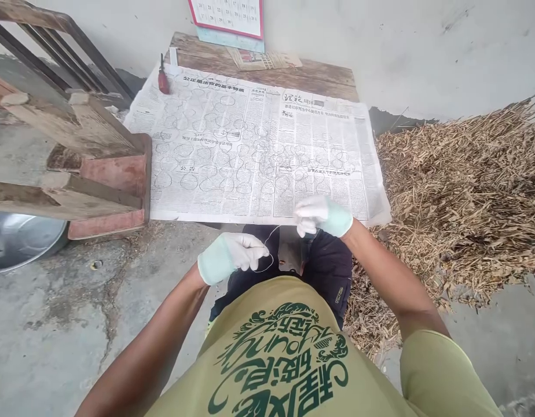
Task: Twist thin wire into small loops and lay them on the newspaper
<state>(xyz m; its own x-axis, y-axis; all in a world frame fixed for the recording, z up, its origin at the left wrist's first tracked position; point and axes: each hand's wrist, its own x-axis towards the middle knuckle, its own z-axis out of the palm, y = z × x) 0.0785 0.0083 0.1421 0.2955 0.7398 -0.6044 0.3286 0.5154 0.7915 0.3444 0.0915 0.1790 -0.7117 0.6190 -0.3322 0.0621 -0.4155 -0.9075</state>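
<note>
Strand: we have one thin, pale strand in the air just beyond the near edge of the newspaper, over our lap; part of it bows into a loose loop below the fingertips.
Left hand: our gloved left hand grasps the strand, thumb and fingers pinched together on it.
Right hand: our gloved right hand is raised at the newspaper's near edge, fingers bent; the strand's upper end rises toward it, but we cannot tell whether the fingers have hold of anything.
Handling: we judge the strand very light and springy, probably fine wire since it carries its own curve; it could kink if pulled hard, and slide easily through smooth glove fabric.
Where to hold: we would pinch it between fingertip and thumb close to a bend, leaving the free end clear.
Newspaper: the newspaper covers most of the wooden surface, with many thin looped shapes spread across it.
Around us: a red-handled tool lies at the newspaper's far left corner; wooden furniture stands to the left, and dry plant litter is heaped to the right.
</note>
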